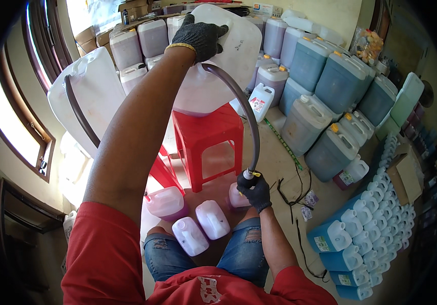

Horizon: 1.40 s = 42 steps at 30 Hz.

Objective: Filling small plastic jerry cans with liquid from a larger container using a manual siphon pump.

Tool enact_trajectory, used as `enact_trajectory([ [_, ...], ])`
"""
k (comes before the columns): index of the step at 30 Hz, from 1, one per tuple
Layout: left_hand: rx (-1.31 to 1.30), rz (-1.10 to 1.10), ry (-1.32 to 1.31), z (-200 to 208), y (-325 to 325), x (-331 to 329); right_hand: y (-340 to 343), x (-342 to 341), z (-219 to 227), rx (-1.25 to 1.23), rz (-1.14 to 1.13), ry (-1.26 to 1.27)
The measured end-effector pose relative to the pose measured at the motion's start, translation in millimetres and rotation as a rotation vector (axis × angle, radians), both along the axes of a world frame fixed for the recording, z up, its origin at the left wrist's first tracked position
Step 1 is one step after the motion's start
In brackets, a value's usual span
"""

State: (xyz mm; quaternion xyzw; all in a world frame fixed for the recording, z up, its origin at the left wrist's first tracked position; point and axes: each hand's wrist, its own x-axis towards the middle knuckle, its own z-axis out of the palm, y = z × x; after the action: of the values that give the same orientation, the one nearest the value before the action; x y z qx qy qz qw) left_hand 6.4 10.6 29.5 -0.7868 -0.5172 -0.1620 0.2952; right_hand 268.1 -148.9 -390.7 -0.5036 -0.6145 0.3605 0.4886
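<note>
Two dark gloves (194, 35), at least the left knitted, cover your hands in the head view. At upper centre, your left hand (201, 40) lies on one big, cloudy plastic canister (244, 48); I cannot tell whether it grips. Right of centre, your right hand (255, 193) is closed round the end of one smooth grey hose (250, 119), at one small jug (236, 199). Three more rounded, pinkish jugs (212, 219) sit lower centre, near one red plastic stool (208, 128).
</note>
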Motion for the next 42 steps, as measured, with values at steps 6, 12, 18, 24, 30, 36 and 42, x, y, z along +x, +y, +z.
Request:
enact_trajectory([
  [6,-0.013,0.009,0.0,1,-1,-1,2,1,-5,0.055,0.035,0.01],
  [12,0.063,-0.036,0.033,-3,1,4,19,-1,-29,-0.064,-0.084,0.128],
  [18,0.097,-0.039,0.053,-6,5,2,22,-17,-24,-0.07,-0.155,0.171],
  [24,0.075,-0.055,0.045,-2,8,0,16,-15,-18,-0.071,-0.156,0.021],
  [30,0.004,-0.049,0.006,-2,9,-2,6,-16,-7,0.057,-0.193,-0.066],
  [36,0.087,-0.061,0.046,-6,12,2,-12,-48,-34,0.164,-0.503,-0.004],
  [42,0.082,-0.041,0.049,-4,11,2,1,-81,-43,0.135,-0.644,-0.038],
])
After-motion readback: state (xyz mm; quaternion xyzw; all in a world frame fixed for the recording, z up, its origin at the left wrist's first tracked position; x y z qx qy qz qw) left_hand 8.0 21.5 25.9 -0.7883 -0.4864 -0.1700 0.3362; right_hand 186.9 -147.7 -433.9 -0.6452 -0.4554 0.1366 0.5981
